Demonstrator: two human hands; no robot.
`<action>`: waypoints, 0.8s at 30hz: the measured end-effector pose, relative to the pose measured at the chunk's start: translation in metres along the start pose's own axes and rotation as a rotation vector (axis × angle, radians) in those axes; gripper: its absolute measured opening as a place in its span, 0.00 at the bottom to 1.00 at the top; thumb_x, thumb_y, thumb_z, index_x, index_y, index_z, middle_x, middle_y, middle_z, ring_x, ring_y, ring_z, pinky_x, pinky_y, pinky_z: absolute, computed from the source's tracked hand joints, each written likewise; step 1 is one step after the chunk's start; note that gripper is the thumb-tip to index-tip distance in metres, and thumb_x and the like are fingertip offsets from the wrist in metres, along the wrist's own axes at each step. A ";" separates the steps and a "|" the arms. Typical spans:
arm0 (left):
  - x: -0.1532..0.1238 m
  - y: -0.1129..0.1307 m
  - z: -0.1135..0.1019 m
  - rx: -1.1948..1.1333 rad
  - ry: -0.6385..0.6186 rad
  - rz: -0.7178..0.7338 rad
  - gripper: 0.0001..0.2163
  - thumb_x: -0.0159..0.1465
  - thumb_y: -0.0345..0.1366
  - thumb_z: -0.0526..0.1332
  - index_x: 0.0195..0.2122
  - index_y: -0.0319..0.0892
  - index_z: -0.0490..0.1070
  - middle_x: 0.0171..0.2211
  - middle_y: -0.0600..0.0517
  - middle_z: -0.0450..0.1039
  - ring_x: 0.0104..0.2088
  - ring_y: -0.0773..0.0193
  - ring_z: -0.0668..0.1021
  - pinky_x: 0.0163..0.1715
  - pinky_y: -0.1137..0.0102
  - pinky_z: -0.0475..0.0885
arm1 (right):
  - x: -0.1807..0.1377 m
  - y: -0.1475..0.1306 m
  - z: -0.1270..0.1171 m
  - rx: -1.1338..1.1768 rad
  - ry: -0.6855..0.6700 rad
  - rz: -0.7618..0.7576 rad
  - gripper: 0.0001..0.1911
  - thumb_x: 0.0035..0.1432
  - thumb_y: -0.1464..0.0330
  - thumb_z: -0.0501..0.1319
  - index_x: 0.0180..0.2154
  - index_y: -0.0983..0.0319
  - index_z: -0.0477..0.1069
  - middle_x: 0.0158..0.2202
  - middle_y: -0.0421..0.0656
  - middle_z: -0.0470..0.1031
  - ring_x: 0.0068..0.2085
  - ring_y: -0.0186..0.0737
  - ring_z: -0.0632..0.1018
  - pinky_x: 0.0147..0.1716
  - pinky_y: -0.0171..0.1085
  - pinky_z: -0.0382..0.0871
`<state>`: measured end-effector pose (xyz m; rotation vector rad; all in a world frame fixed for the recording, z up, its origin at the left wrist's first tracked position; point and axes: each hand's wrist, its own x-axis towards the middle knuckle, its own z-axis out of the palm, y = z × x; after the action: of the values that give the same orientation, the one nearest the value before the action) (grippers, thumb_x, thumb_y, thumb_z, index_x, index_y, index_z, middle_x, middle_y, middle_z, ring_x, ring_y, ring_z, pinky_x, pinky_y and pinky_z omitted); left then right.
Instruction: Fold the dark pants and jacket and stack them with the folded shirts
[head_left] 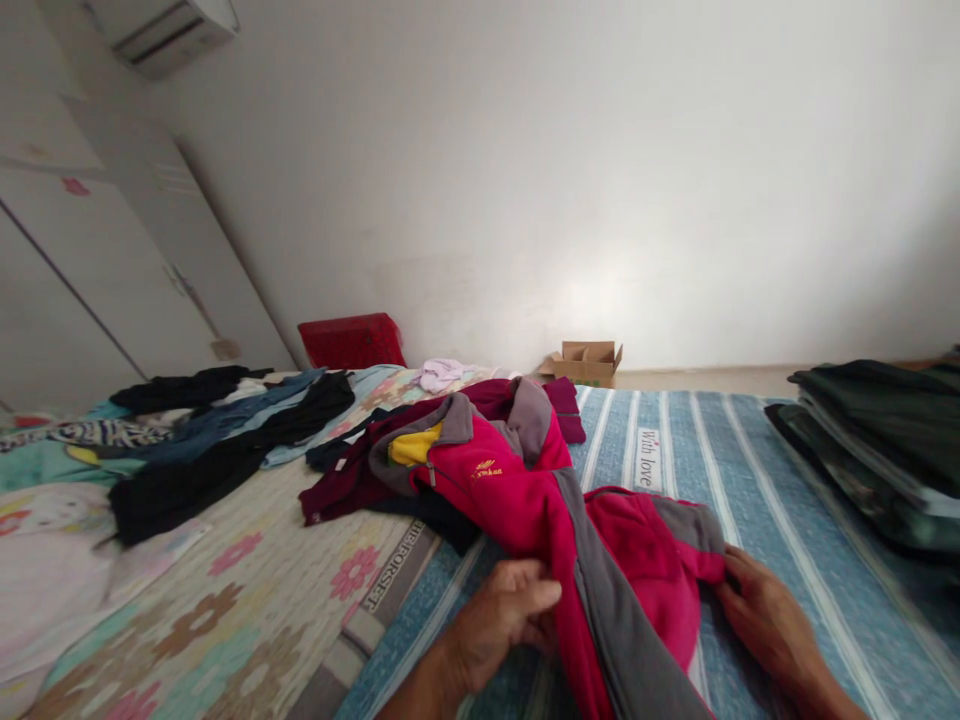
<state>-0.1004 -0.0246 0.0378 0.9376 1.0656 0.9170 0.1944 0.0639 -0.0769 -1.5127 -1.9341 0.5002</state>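
A crimson fleece jacket with grey panels and a yellow collar lining (517,500) lies bunched on a blue striped mat (750,470). My left hand (502,625) grips a fold of the jacket near its front, thumb on top. My right hand (765,620) lies on the mat, its fingertips against the jacket's crimson and grey edge (694,530). I cannot tell whether those fingers grip the cloth. A dark maroon garment (345,485) lies partly under the jacket.
Folded dark green clothes (877,440) are stacked at the right. On a floral quilt (247,590) at the left lie black and denim clothes (217,430). Beyond stand a red basket (352,342), a cardboard box (585,363) and white wardrobe doors (112,280).
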 end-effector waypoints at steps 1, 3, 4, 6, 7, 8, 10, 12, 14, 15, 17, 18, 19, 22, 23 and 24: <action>0.002 0.002 -0.008 -0.004 0.131 -0.013 0.13 0.54 0.43 0.63 0.31 0.36 0.71 0.27 0.48 0.75 0.25 0.65 0.75 0.28 0.71 0.69 | 0.000 0.000 0.000 -0.001 -0.001 -0.004 0.16 0.56 0.64 0.47 0.34 0.56 0.73 0.42 0.42 0.74 0.43 0.41 0.75 0.43 0.37 0.65; 0.006 0.008 -0.026 -0.049 0.432 0.022 0.12 0.55 0.44 0.63 0.28 0.38 0.68 0.24 0.50 0.73 0.23 0.66 0.74 0.26 0.72 0.69 | -0.001 0.001 0.000 -0.001 -0.011 -0.007 0.16 0.56 0.64 0.46 0.34 0.56 0.73 0.41 0.42 0.74 0.42 0.41 0.74 0.42 0.37 0.65; 0.008 0.012 -0.035 -0.076 0.565 0.064 0.11 0.54 0.42 0.64 0.28 0.39 0.68 0.24 0.50 0.73 0.24 0.66 0.74 0.26 0.71 0.70 | -0.001 0.001 0.000 0.001 -0.019 -0.007 0.16 0.57 0.64 0.46 0.34 0.56 0.72 0.40 0.42 0.74 0.42 0.41 0.74 0.42 0.37 0.65; 0.010 0.020 -0.052 -0.097 0.764 0.157 0.09 0.52 0.38 0.64 0.30 0.40 0.67 0.26 0.49 0.73 0.27 0.64 0.75 0.27 0.70 0.71 | -0.002 0.000 -0.001 0.005 -0.036 0.000 0.16 0.57 0.64 0.46 0.33 0.56 0.72 0.39 0.42 0.74 0.41 0.41 0.75 0.41 0.37 0.65; 0.011 0.024 -0.060 -0.095 0.832 0.200 0.09 0.52 0.37 0.65 0.31 0.40 0.67 0.29 0.49 0.73 0.30 0.62 0.76 0.28 0.70 0.71 | -0.002 0.000 -0.001 0.007 -0.041 0.005 0.15 0.57 0.64 0.46 0.33 0.56 0.72 0.39 0.42 0.74 0.41 0.41 0.75 0.40 0.37 0.65; 0.011 0.028 -0.066 -0.091 0.883 0.234 0.10 0.51 0.38 0.65 0.32 0.40 0.67 0.31 0.48 0.73 0.34 0.61 0.76 0.29 0.69 0.71 | -0.002 0.000 -0.002 0.010 -0.043 0.011 0.15 0.57 0.64 0.47 0.33 0.56 0.71 0.39 0.42 0.74 0.41 0.41 0.74 0.40 0.37 0.65; 0.011 0.034 -0.075 -0.099 0.931 0.269 0.13 0.50 0.40 0.67 0.32 0.42 0.67 0.36 0.47 0.73 0.40 0.57 0.75 0.31 0.66 0.72 | -0.002 0.001 -0.002 0.018 -0.035 0.019 0.15 0.56 0.63 0.47 0.33 0.56 0.71 0.40 0.42 0.74 0.41 0.42 0.74 0.40 0.37 0.64; 0.015 0.039 -0.078 -0.130 0.915 0.255 0.16 0.47 0.43 0.68 0.32 0.42 0.67 0.38 0.47 0.73 0.42 0.56 0.74 0.34 0.62 0.72 | -0.001 0.002 -0.001 0.037 -0.024 0.023 0.15 0.56 0.62 0.47 0.32 0.57 0.71 0.41 0.42 0.74 0.42 0.42 0.74 0.41 0.37 0.64; 0.022 0.044 -0.079 -0.152 0.900 0.205 0.19 0.45 0.47 0.69 0.32 0.42 0.67 0.37 0.47 0.73 0.41 0.55 0.74 0.35 0.58 0.72 | -0.001 0.003 0.000 0.056 -0.022 0.030 0.15 0.56 0.62 0.47 0.32 0.57 0.71 0.41 0.43 0.74 0.42 0.42 0.74 0.41 0.37 0.65; 0.027 0.046 -0.078 -0.151 0.900 0.176 0.20 0.44 0.49 0.69 0.32 0.42 0.68 0.36 0.48 0.73 0.39 0.56 0.74 0.34 0.56 0.72 | -0.001 0.004 0.000 0.064 -0.022 0.033 0.15 0.55 0.61 0.47 0.32 0.57 0.71 0.41 0.43 0.74 0.42 0.42 0.75 0.41 0.37 0.65; 0.037 0.051 -0.075 -0.131 0.909 0.125 0.21 0.43 0.50 0.69 0.32 0.42 0.68 0.34 0.49 0.74 0.37 0.56 0.75 0.33 0.55 0.72 | -0.001 0.005 0.001 0.069 -0.013 0.033 0.15 0.55 0.62 0.47 0.33 0.57 0.72 0.42 0.42 0.74 0.43 0.43 0.75 0.41 0.37 0.65; 0.043 0.054 -0.073 -0.117 0.913 0.104 0.21 0.43 0.50 0.69 0.32 0.42 0.69 0.33 0.49 0.74 0.36 0.55 0.75 0.32 0.54 0.72 | -0.001 0.005 0.001 0.064 -0.008 0.033 0.15 0.55 0.62 0.48 0.33 0.57 0.72 0.42 0.42 0.74 0.43 0.43 0.75 0.41 0.37 0.65; 0.047 0.056 -0.071 -0.103 0.917 0.088 0.21 0.43 0.50 0.69 0.32 0.41 0.69 0.32 0.49 0.74 0.35 0.55 0.75 0.31 0.54 0.72 | 0.000 0.005 0.001 0.057 -0.003 0.032 0.16 0.55 0.62 0.48 0.33 0.57 0.72 0.42 0.43 0.74 0.43 0.43 0.75 0.41 0.37 0.65; 0.058 0.062 -0.065 -0.087 0.932 0.079 0.21 0.42 0.47 0.71 0.32 0.41 0.70 0.29 0.48 0.75 0.33 0.53 0.76 0.29 0.57 0.72 | 0.000 0.004 0.001 0.038 -0.003 0.030 0.16 0.55 0.61 0.47 0.33 0.57 0.72 0.41 0.43 0.75 0.41 0.43 0.75 0.40 0.37 0.65; 0.060 0.063 -0.064 -0.091 0.941 0.088 0.20 0.41 0.45 0.71 0.31 0.40 0.70 0.28 0.49 0.75 0.32 0.54 0.77 0.28 0.58 0.72 | 0.000 0.003 0.001 0.035 -0.004 0.027 0.16 0.55 0.62 0.47 0.33 0.57 0.73 0.41 0.43 0.75 0.41 0.43 0.75 0.40 0.37 0.65; 0.062 0.064 -0.064 -0.099 0.951 0.100 0.19 0.41 0.42 0.72 0.31 0.40 0.69 0.27 0.50 0.75 0.31 0.54 0.77 0.28 0.59 0.72 | 0.001 0.003 0.002 0.031 -0.002 0.023 0.16 0.55 0.62 0.47 0.33 0.57 0.73 0.41 0.43 0.75 0.42 0.43 0.75 0.41 0.37 0.65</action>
<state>-0.1577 0.0646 0.0659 0.4448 1.7486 1.5471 0.1955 0.0653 -0.0798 -1.5171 -1.9033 0.5392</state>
